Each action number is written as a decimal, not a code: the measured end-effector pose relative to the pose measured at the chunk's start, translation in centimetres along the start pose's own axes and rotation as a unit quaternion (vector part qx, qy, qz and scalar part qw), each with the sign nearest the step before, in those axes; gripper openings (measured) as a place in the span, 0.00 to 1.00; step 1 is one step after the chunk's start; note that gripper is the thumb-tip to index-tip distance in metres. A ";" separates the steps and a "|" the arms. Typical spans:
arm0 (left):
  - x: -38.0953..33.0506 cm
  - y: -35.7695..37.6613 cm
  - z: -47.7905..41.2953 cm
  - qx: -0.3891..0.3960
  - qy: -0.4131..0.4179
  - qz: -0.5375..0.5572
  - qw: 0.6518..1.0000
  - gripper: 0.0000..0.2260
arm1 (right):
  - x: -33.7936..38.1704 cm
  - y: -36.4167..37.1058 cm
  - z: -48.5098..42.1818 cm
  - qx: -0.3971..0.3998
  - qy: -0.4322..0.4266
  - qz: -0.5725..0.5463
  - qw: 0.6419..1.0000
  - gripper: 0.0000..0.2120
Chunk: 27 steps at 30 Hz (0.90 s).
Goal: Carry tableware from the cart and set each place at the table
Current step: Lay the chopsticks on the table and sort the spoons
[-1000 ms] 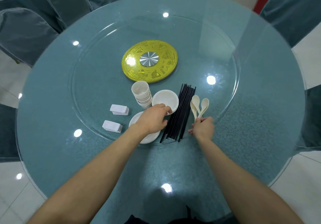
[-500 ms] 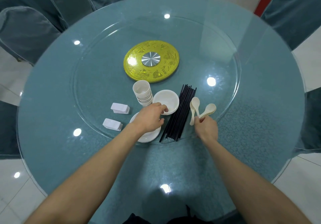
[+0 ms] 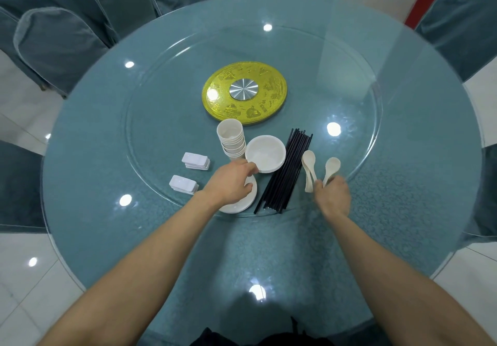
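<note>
— At the near edge of the round glass turntable [image 3: 166, 103], what am I holding?
— My left hand [image 3: 231, 181] pinches the rim of the shallow white round bowl [image 3: 265, 153]. My right hand [image 3: 333, 195] grips a cream spoon [image 3: 331, 167] near the long black chopsticks [image 3: 285, 173]. Bare teal tabletop [image 3: 416, 184] spreads rightward.

Near edge: a wide open strip of the round teal glass-topped table [image 3: 269, 254].
Crowded middle: stacked white cups [image 3: 231, 141], white round bowl [image 3: 266, 153], bundle of black chopsticks [image 3: 285, 173] and cream spoons [image 3: 309, 168], with only narrow gaps between them.
Left side: two piles of white rectangular rests [image 3: 195, 160], open glass beyond.
Centre: gold round hub [image 3: 244, 93], free room all round.
Outside: grey-blue covered chairs [image 3: 59, 47] hem the rim.
</note>
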<state>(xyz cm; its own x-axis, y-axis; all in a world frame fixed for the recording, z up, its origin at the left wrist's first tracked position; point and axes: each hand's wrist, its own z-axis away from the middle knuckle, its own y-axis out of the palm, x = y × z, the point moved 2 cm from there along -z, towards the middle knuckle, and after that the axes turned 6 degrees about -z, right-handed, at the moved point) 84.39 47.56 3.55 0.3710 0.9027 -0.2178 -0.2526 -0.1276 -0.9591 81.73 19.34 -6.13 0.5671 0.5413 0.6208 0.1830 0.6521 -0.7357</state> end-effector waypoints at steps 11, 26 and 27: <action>0.6 -0.3 0.8 -0.009 -0.005 -0.008 1.000 0.16 | 1.0 0.7 0.2 0.049 -0.053 -0.023 0.997 0.17; 3.4 0.8 2.3 -0.008 -0.108 -0.013 0.994 0.16 | 1.5 0.3 1.4 -0.002 -0.059 -0.056 0.997 0.18; 3.7 1.0 2.6 -0.009 -0.123 -0.017 0.992 0.16 | 1.7 0.2 1.8 -0.014 -0.069 -0.066 0.995 0.16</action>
<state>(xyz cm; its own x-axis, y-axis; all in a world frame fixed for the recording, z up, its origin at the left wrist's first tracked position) 83.17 51.84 2.25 0.1501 0.9792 -0.1367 -0.2263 -0.1006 -0.9688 81.32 21.34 -4.69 0.4203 0.5211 0.7428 0.2719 0.7087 -0.6510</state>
